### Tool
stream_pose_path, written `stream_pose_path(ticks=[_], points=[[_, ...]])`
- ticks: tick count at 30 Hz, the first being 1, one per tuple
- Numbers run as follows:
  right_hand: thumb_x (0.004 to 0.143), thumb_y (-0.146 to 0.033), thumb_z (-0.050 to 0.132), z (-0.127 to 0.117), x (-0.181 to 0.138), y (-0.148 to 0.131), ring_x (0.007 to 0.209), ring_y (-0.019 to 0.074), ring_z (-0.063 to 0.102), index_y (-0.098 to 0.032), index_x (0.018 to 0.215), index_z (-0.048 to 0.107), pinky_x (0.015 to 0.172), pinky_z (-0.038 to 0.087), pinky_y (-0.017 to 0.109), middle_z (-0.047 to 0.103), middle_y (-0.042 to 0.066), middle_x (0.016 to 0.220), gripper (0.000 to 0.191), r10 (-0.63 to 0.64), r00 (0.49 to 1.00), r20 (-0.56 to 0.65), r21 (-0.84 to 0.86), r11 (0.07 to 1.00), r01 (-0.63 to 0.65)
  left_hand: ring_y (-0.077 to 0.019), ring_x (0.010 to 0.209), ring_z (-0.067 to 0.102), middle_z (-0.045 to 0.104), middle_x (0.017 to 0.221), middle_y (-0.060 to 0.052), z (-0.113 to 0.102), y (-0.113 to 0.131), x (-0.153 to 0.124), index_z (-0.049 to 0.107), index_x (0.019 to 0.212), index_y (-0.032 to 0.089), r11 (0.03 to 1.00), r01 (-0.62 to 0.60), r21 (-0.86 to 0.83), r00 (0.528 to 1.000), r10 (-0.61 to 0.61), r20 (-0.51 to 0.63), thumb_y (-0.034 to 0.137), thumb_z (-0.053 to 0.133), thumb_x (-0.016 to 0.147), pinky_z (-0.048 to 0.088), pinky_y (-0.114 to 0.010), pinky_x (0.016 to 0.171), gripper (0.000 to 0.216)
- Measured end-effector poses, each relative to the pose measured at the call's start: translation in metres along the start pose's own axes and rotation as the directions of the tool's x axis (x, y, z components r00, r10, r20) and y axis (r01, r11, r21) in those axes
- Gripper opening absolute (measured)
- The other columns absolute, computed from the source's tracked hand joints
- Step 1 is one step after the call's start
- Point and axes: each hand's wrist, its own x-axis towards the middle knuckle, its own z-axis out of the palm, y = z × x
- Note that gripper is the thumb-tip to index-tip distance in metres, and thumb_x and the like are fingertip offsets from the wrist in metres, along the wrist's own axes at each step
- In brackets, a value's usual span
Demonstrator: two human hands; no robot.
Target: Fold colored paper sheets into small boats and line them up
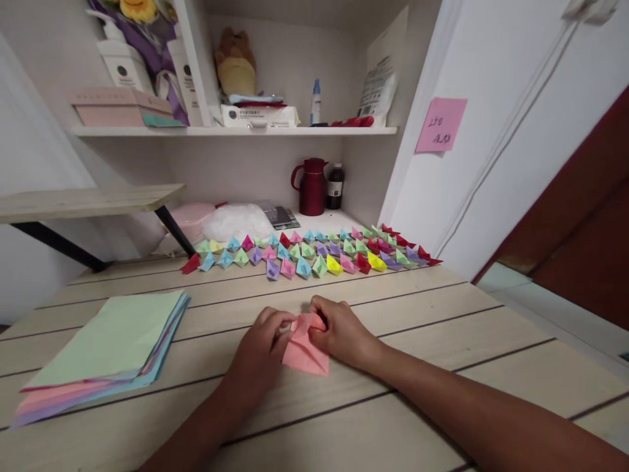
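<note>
A pink sheet of paper (303,351), partly folded, rests on the pale wooden table (422,341) in front of me. My left hand (260,351) pinches its left upper edge with curled fingers. My right hand (341,331) pinches the right upper edge, thumb and fingers pressed on the fold. Both hands touch the paper and almost touch each other. Beyond them, many small folded paper boats (314,252) in several colours stand in rows at the far side of the table.
A stack of coloured paper sheets (105,351), green on top, lies at my left. At the back are a dark red jug (312,187), a dark bottle (335,187), a shelf (236,130) with boxes and bottles, and a pink sticky note (441,124) on the wall.
</note>
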Motion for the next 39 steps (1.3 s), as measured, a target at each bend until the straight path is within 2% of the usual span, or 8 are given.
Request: stream_pose_path(ticks=[7,12,16,20,25,28,34,39], points=[[0.073,-0.012,0.051,0.007,0.004,0.002,0.077,0.0182,0.057,-0.02,0.081,0.057,0.075,0.03,0.029,0.065,0.001,0.083,0.013,-0.012,0.999,0.036,-0.129,0.992,0.017,-0.0212,0.086,0.06,0.064,0.09,-0.006,0.006,0.001,0.002,0.066,0.092,0.021,0.939,-0.037,0.342,0.996,0.006,0.091,0.012,0.044,0.085,0.04,-0.034,0.077,0.025],[0.082,-0.024,0.054,0.013,0.01,0.003,0.071,0.0195,0.056,-0.017,0.07,0.059,0.074,0.029,0.032,0.066,0.006,0.075,0.014,0.057,0.998,0.026,-0.255,0.966,-0.049,-0.0235,0.089,0.06,0.065,0.089,-0.006,0.007,0.004,0.002,0.063,0.094,0.021,0.856,-0.053,0.515,0.995,0.0,0.102,0.009,0.042,0.085,0.036,-0.036,0.077,0.026],[0.08,-0.032,0.062,0.011,0.01,0.002,0.068,0.0178,0.054,-0.018,0.069,0.057,0.07,0.03,0.03,0.065,0.002,0.072,0.019,0.051,0.998,0.046,-0.163,0.986,-0.043,-0.0238,0.091,0.06,0.066,0.091,-0.005,0.008,-0.001,0.001,0.061,0.093,0.02,0.872,-0.03,0.488,0.997,-0.007,0.074,0.007,0.044,0.081,0.035,-0.037,0.079,0.025],[0.08,-0.033,0.065,0.009,0.008,0.0,0.075,0.0187,0.056,-0.019,0.071,0.055,0.077,0.032,0.032,0.065,0.001,0.076,0.019,0.006,0.998,0.06,-0.118,0.993,0.001,-0.0224,0.092,0.06,0.066,0.092,-0.003,0.007,-0.005,0.001,0.058,0.09,0.02,0.917,0.002,0.399,0.999,-0.023,0.047,0.005,0.048,0.077,0.034,-0.037,0.082,0.022],[0.079,-0.026,0.065,0.004,0.007,0.001,0.074,0.0178,0.057,-0.019,0.077,0.055,0.078,0.037,0.032,0.061,0.0,0.079,0.012,0.013,0.996,0.094,-0.051,0.999,-0.008,-0.0182,0.082,0.06,0.064,0.091,-0.001,0.006,-0.008,0.0,0.055,0.107,0.02,0.955,0.037,0.293,0.999,-0.04,0.002,0.006,0.052,0.077,0.035,-0.037,0.086,0.033],[0.078,-0.02,0.064,0.0,0.004,0.004,0.08,0.0193,0.059,-0.019,0.084,0.06,0.076,0.039,0.031,0.063,0.002,0.086,0.007,-0.013,0.993,0.115,0.005,1.0,0.012,-0.0162,0.076,0.059,0.063,0.091,0.0,0.005,-0.009,0.0,0.058,0.107,0.023,0.96,-0.006,0.28,0.999,-0.007,0.045,0.009,0.053,0.078,0.035,-0.037,0.087,0.033],[0.077,-0.019,0.066,0.003,0.002,0.01,0.087,0.0216,0.059,-0.02,0.086,0.068,0.081,0.038,0.034,0.065,0.003,0.091,0.009,-0.087,0.994,0.06,-0.041,0.995,0.089,-0.0153,0.078,0.058,0.063,0.091,0.0,0.004,-0.01,-0.001,0.062,0.101,0.024,0.95,-0.07,0.306,0.996,0.05,0.071,0.01,0.05,0.08,0.035,-0.036,0.088,0.027],[0.075,-0.022,0.07,-0.004,0.004,0.013,0.089,0.0214,0.058,-0.021,0.088,0.068,0.083,0.04,0.033,0.064,0.002,0.091,0.013,-0.151,0.977,0.148,0.059,0.988,0.143,-0.0155,0.084,0.059,0.063,0.087,0.001,0.002,-0.008,-0.002,0.065,0.09,0.024,0.937,-0.116,0.329,0.991,0.087,0.103,0.01,0.049,0.08,0.035,-0.034,0.087,0.023]])
